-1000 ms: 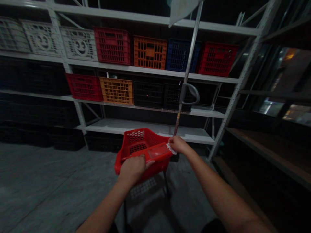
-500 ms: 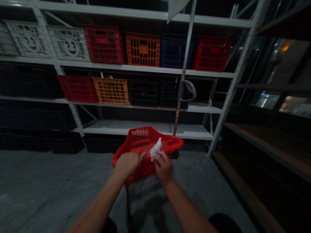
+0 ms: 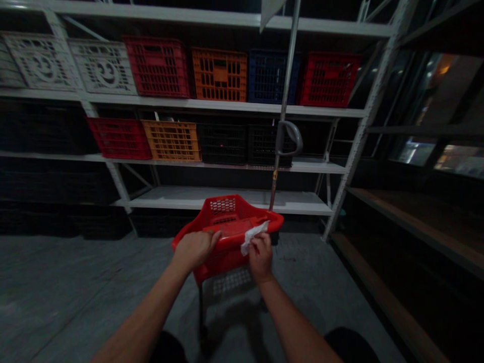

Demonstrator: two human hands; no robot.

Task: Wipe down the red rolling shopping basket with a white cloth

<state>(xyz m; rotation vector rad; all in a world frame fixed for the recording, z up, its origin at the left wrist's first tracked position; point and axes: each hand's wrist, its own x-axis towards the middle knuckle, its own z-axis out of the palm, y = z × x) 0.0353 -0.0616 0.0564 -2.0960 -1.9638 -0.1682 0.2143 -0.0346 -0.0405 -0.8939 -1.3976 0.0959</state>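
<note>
A red plastic basket (image 3: 227,212) sits on a small cart frame in front of me, low in the middle of the head view. My left hand (image 3: 192,248) grips the basket's near rim on the left side, fingers curled over it. My right hand (image 3: 260,254) is closed on a crumpled white cloth (image 3: 253,235) and holds it against the rim's near right part. A metal pole (image 3: 285,101) with a grey loop handle (image 3: 291,138) rises from the basket's far right corner.
White metal shelving (image 3: 227,106) stands behind the basket, carrying red, orange, blue, white and black crates. A wooden shelf unit (image 3: 416,222) runs along the right. Grey concrete floor (image 3: 75,282) lies to the left.
My right hand came from the basket's far right corner to the near rim with the white cloth, then slid slightly right. My left hand stayed on the rim.
</note>
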